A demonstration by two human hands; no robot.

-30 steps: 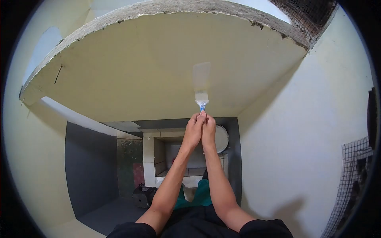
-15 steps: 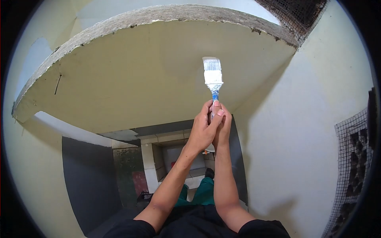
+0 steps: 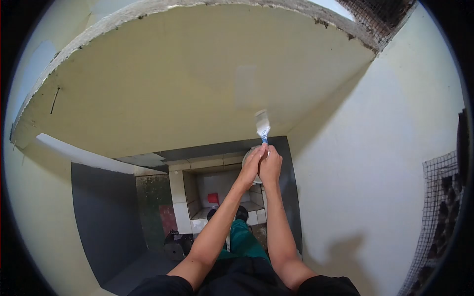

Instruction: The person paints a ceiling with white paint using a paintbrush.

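Both hands meet around the handle of a paintbrush (image 3: 262,123), whose white-coated bristles point up toward the yellowish wall (image 3: 187,89). My left hand (image 3: 251,166) is closed on the handle from the left side, and my right hand (image 3: 270,165) wraps it from the right. Just above the brush, a pale, wet-looking patch (image 3: 247,86) shows on the wall. Partly hidden behind the hands is a round whitish container (image 3: 248,157).
Below lies a tiled basin (image 3: 178,197) with a red scoop (image 3: 213,198) inside. A dark round object (image 3: 175,249) is at its lower left. The wall has a rough top edge (image 3: 98,32) and a protruding nail (image 3: 55,101). Wire mesh (image 3: 437,170) hangs at the right.
Both hands and the brush have moved down the wall. A pale patch now shows above the bristles. The view has shifted, showing more of the basin, the red scoop and the round container.
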